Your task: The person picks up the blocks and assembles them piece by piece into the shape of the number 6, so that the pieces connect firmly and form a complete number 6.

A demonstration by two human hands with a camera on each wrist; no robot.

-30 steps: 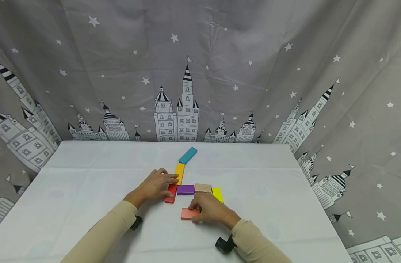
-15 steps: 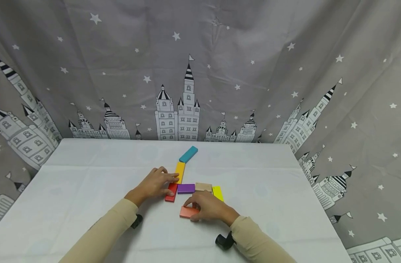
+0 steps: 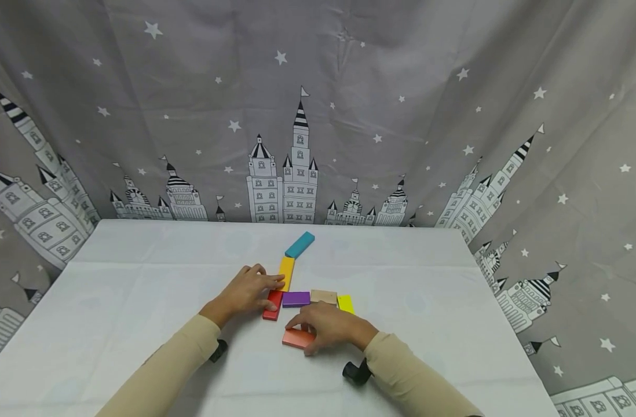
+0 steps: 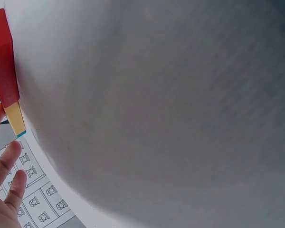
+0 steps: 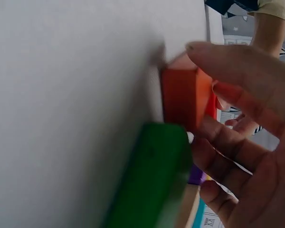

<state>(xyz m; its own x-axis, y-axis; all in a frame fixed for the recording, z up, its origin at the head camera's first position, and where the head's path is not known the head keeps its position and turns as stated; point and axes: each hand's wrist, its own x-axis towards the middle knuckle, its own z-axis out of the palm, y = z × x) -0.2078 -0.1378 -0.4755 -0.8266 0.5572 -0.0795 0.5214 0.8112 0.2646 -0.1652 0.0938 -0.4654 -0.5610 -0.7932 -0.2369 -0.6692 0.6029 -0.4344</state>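
Note:
My right hand [image 3: 331, 329] pinches an orange-pink block [image 3: 298, 338] between thumb and fingers, nearer to me than the row of blocks. The right wrist view shows this block [image 5: 179, 97] close up, with a green block [image 5: 149, 180] beside it that my hand hides from the head camera. My left hand [image 3: 247, 292] rests its thumb on a red block [image 3: 274, 303], and its fingertips touch a golden-yellow block [image 3: 287, 271]. Right of the red one lie a purple block [image 3: 296, 299], a tan block [image 3: 323, 297] and a bright yellow block [image 3: 345, 303], end to end.
A teal block [image 3: 300, 245] angles away from the golden one's far end. The white cloth-covered table [image 3: 156, 278] reaches back to a grey curtain [image 3: 193, 104] with printed castles. Dark wrist cameras [image 3: 356, 372] sit under the cuffs.
My right hand has slid the orange-pink block slightly to the left and turned it a little. The left hand keeps its place on the red and golden blocks.

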